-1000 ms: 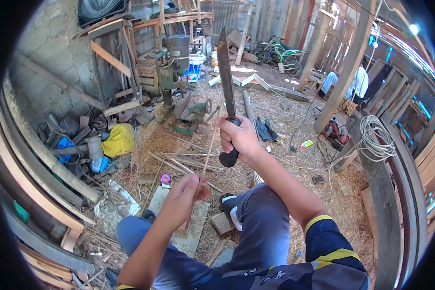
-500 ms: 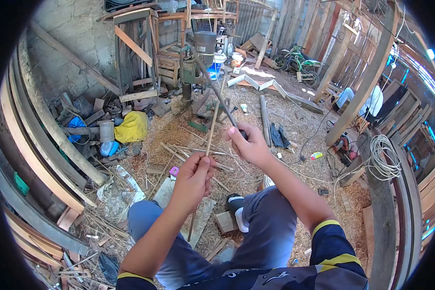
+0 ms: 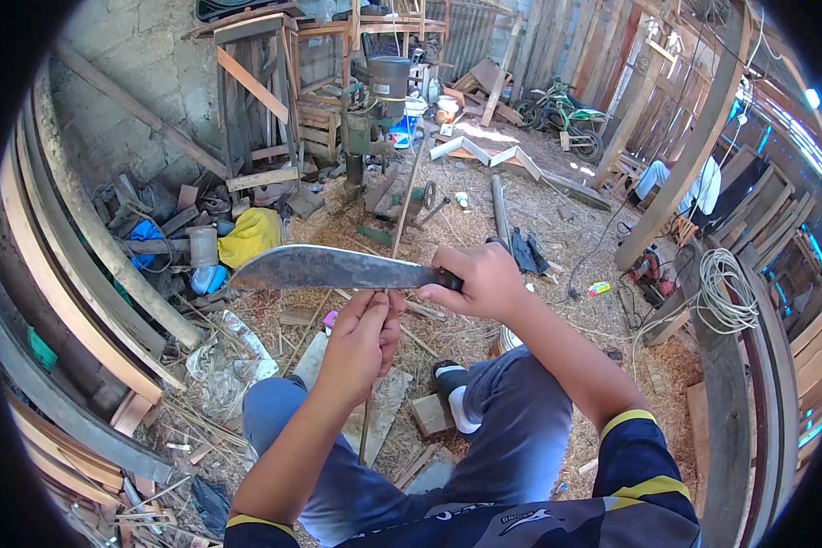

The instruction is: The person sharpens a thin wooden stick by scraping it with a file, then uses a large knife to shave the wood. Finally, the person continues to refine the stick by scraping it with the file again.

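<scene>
My right hand [image 3: 480,281] is wrapped round the dark handle of a machete [image 3: 338,268]. Its broad, stained blade points left, lying nearly level just above my left hand [image 3: 365,334]. A thin wooden stick [image 3: 409,198] is pinched in the left fingers, its upper part rising past the blade toward the back. The blade crosses in front of the stick right above my fingertips and hides a short length of it. Below my hand, the stick's lower end [image 3: 365,429] comes down between my knees.
Cut sticks and shavings litter the floor around a pink tape measure [image 3: 330,320] and a wood block [image 3: 431,415]. Curved timbers [image 3: 91,283] lean at left. Behind are a drill press [image 3: 374,100] and a yellow cloth [image 3: 251,235]. A seated person [image 3: 703,187] is at right.
The machete has swung from pointing away, edge-on, to lying across with its flat side showing and tip to the left. My left hand stays round the stick, nearly in place.
</scene>
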Available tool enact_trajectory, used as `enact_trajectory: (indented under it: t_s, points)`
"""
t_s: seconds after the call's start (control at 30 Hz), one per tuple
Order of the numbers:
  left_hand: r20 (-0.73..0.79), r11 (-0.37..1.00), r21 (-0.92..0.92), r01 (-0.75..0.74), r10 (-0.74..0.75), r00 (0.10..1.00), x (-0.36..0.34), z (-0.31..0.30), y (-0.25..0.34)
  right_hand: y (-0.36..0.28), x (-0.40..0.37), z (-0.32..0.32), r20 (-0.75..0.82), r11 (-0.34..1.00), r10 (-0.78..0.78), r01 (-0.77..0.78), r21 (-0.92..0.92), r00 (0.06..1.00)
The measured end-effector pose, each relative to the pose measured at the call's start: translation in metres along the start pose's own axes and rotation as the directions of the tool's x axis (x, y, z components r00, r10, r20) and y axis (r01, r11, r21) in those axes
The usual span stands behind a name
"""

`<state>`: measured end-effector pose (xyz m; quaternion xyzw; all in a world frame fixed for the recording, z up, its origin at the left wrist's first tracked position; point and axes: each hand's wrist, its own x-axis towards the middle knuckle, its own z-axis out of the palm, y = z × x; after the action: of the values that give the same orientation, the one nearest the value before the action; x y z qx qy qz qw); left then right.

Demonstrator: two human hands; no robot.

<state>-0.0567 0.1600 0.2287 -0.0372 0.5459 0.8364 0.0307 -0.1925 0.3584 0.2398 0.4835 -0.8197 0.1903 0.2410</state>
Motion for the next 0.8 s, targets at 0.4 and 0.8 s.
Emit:
enact_trajectory:
  t_s: [0.4, 0.8]
  points:
    - [-0.006, 0.993, 0.108, -0.040, 0.041, 0.999, -0.010, 0.000, -0.005, 0.005, -0.004, -0.012, -0.010, 0.991, -0.015, 0.013, -0.137, 1.000]
    - [0.024, 0.949, 0.283, -0.139, 0.138, 0.990, -0.014, -0.003, -0.015, 0.010, -0.009, -0.025, -0.022, 0.991, 0.018, -0.021, -0.130, 1.000]
